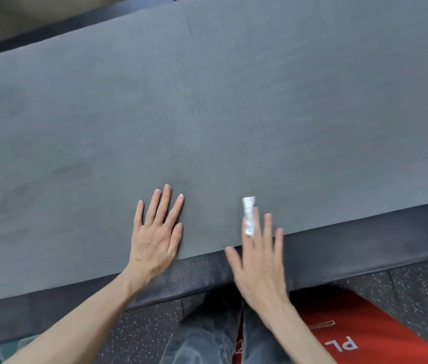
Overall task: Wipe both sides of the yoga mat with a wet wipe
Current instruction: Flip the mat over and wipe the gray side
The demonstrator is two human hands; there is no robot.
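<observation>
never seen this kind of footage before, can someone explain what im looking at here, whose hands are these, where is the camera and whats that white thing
There is one picture, taken by a wide-angle camera worn on a person's head, looking forward and down. No machine is involved: both hands belong to the wearer. The big grey sheet is a yoga mat, spread over a dark padded platform. The left hand lies flat on the mat, fingers spread. The right hand reaches over the mat's near edge with its fingers straight; the white thing at its fingers is a folded wet wipe, and exactly how it is held is unclear. Below are the person's jeans and a red floor mat on speckled flooring.
</observation>
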